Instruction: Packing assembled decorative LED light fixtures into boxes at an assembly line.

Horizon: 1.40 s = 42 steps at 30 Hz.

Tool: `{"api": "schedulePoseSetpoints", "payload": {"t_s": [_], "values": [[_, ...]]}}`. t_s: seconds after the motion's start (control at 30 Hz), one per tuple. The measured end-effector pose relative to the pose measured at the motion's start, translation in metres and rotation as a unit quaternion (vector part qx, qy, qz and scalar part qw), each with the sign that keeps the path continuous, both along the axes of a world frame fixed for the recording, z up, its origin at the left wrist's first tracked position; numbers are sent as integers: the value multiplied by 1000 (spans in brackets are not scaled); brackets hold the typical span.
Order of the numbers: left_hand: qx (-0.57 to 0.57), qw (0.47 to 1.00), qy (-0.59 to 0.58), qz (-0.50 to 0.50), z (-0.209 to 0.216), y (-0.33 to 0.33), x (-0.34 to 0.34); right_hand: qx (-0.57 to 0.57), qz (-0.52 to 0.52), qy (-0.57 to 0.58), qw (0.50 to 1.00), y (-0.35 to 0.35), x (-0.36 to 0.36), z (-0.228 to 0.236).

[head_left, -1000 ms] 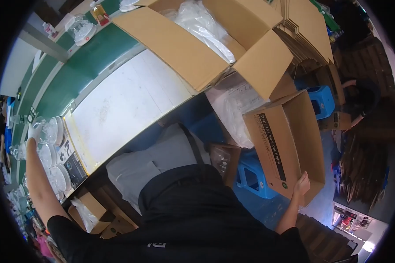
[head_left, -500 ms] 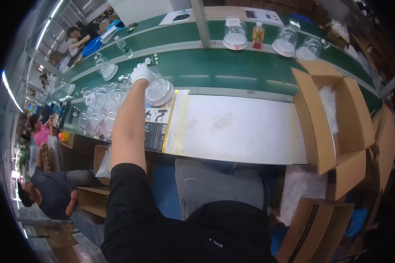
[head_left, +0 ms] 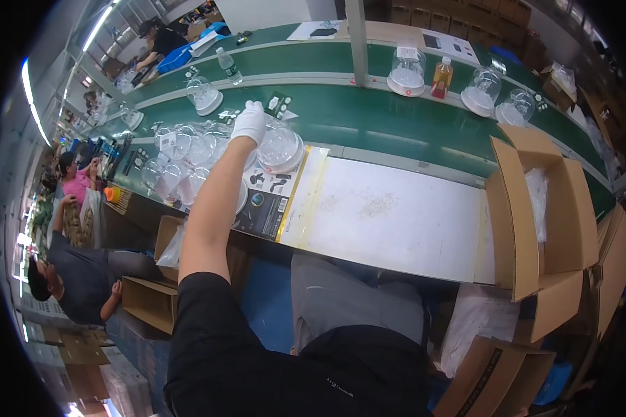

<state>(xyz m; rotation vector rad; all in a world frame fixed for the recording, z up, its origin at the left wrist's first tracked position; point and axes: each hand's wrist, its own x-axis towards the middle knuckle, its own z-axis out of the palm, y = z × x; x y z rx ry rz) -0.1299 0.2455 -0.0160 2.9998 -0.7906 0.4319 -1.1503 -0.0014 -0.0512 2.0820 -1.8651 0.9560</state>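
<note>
My left hand (head_left: pixel 249 125), in a white glove, reaches far forward over the green bench. Its fingers are bunched together, and whatever they may hold cannot be made out. Just right of it stands a clear dome with a round white base (head_left: pixel 281 150). A small dark card with white pieces (head_left: pixel 279 105) lies just beyond the fingers. To its left, several clear domes (head_left: pixel 188 144) crowd together near the bench edge. My right hand is out of view.
A white work sheet (head_left: pixel 396 208) covers the bench before me, beside a printed black panel (head_left: pixel 261 208). An open cardboard box (head_left: pixel 556 208) stands at the right. Further back are a water bottle (head_left: pixel 229 68), an amber bottle (head_left: pixel 441 78) and more domes. A co-worker (head_left: pixel 76 278) sits at the left.
The whole view has shifted, so the bench and its things appear further right and slightly lower. My left hand stays close to the same domes and card, its fingers still bunched.
</note>
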Motion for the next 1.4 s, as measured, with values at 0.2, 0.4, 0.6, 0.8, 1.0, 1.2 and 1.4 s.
{"api": "schedulePoseSetpoints", "payload": {"t_s": [0.2,0.4,0.6,0.8,1.0,1.2,1.4], "values": [[9,1000,-3,7,-12,19,-17,-149,392,-248,873,-40,195,113],[-24,999,-36,-13,-5,22,-40,-74,684,-84,721,-22,298,182],[-184,978,-47,-91,-67,35,-152,-111,819,-120,550,22,408,257],[-162,973,44,-157,-167,53,-277,-101,773,-253,572,46,419,248],[-133,984,8,-121,-206,50,-291,-23,869,-5,495,30,487,235],[-127,986,24,-102,-199,42,-285,-277,892,-119,336,50,536,247],[-112,989,34,-95,-207,39,-293,-24,944,-43,325,42,517,259]]}}
